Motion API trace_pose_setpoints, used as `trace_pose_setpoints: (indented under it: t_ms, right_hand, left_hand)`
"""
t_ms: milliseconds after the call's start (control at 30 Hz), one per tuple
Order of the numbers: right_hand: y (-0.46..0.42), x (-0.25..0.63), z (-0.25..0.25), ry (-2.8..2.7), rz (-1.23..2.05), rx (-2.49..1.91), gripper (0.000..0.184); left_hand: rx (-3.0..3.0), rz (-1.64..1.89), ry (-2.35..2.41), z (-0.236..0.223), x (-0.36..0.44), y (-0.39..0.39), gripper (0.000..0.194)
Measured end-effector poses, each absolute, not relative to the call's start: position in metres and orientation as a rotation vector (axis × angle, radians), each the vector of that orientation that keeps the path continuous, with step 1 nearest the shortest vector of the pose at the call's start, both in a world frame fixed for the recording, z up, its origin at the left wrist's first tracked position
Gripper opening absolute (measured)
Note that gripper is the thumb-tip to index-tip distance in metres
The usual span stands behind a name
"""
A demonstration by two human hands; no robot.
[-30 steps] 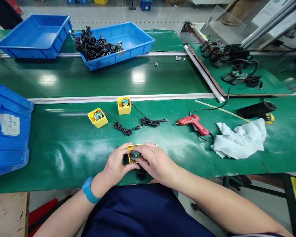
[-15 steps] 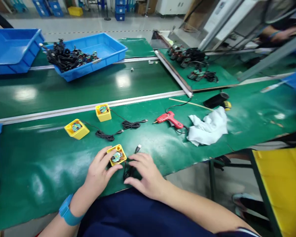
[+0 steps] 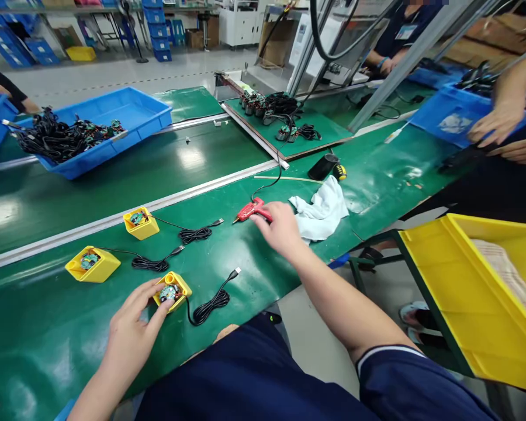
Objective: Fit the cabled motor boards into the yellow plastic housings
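Note:
My left hand (image 3: pixel 135 318) grips a small yellow housing (image 3: pixel 183 286) at its near left side. Inside it sits a round circuit board (image 3: pixel 170 293), partly under my thumb. A coiled black USB cable (image 3: pixel 211 305) runs out of this housing onto the green mat. My right hand (image 3: pixel 280 225) is closed around the handle of a red hot glue gun (image 3: pixel 251 209), whose nozzle points left. Two more yellow housings, one nearer (image 3: pixel 97 268) and one farther (image 3: pixel 141 227), stand to the left with boards inside and coiled cables attached.
Beside the glue gun lie a pale cloth (image 3: pixel 322 210), a black cylinder (image 3: pixel 323 168) and a yellow-black tape roll (image 3: pixel 339 172). A blue tray (image 3: pixel 144 120) holds cabled boards across the belt. At right are a yellow bin (image 3: pixel 438 280) and a co-worker's hands (image 3: pixel 499 126).
My right hand has left the cable by the housing and reached right and forward onto the glue gun. My left hand stays at the housing. The camera view has swung right.

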State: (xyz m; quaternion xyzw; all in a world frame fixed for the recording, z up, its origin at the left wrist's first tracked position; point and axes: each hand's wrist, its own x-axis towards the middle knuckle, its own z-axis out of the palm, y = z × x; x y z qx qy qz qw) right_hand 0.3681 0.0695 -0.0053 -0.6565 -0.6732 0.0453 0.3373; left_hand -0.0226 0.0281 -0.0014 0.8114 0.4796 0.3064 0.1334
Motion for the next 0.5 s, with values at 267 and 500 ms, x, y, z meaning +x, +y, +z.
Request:
trace_pose_setpoints:
  t_ms: [267,500]
  right_hand:
    - [0.103,0.417,-0.037,-1.382,0.640,-1.811,0.049]
    - [0.098,0.403,-0.029,-1.047,0.746,-1.706,0.050]
  left_hand:
    - [2.411,0.932,1.436,-0.002,-0.016,0.030,0.028]
    - [2.500,0.938,1.549,0.020,0.000,0.028,0.031]
